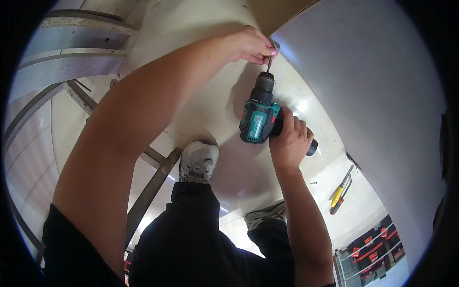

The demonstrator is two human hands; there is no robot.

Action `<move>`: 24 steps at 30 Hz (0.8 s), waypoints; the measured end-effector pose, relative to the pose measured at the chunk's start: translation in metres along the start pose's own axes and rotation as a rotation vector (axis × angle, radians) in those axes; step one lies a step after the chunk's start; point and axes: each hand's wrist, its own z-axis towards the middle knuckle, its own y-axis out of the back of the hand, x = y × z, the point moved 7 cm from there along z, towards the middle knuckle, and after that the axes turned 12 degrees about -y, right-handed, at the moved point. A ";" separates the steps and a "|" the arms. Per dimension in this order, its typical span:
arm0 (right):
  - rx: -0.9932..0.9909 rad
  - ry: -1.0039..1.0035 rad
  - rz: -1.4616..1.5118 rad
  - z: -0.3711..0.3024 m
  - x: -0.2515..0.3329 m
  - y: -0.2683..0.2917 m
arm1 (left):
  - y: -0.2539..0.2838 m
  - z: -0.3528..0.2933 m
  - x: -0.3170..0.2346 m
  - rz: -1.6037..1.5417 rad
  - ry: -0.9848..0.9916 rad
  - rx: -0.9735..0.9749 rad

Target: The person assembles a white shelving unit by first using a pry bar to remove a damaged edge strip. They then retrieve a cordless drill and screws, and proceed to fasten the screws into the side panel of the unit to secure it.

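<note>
My right hand [291,138] is wrapped round the handle of a teal and black cordless drill [256,122]. The drill points away from me, and a dark twist bit [269,64] sticks out of its chuck. At the bit's far end my left hand [252,45] pinches a small greyish metal piece [276,45] between thumb and fingers. That piece is beside the corner of a large pale panel [363,81]; its shape is mostly hidden by the fingers. Whether the bit's tip touches it, I cannot tell.
On the right of the pale floor [224,162] lie a yellow-handled tool [337,195] and a red-handled tool [336,206], near a small screw [313,182]. A rack of black and red items [375,251] stands lower right. Metal framing [155,191] is at left, beside my shoe [198,160].
</note>
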 end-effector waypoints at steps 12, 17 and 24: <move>0.012 -0.045 0.021 -0.010 0.001 -0.015 | -0.003 -0.005 0.009 -0.202 0.028 0.048; -0.010 -0.025 0.006 -0.011 -0.002 -0.017 | -0.004 -0.008 0.010 -0.246 0.041 0.008; -0.009 -0.012 -0.005 -0.006 -0.004 -0.018 | -0.004 -0.012 0.009 -0.248 0.025 -0.047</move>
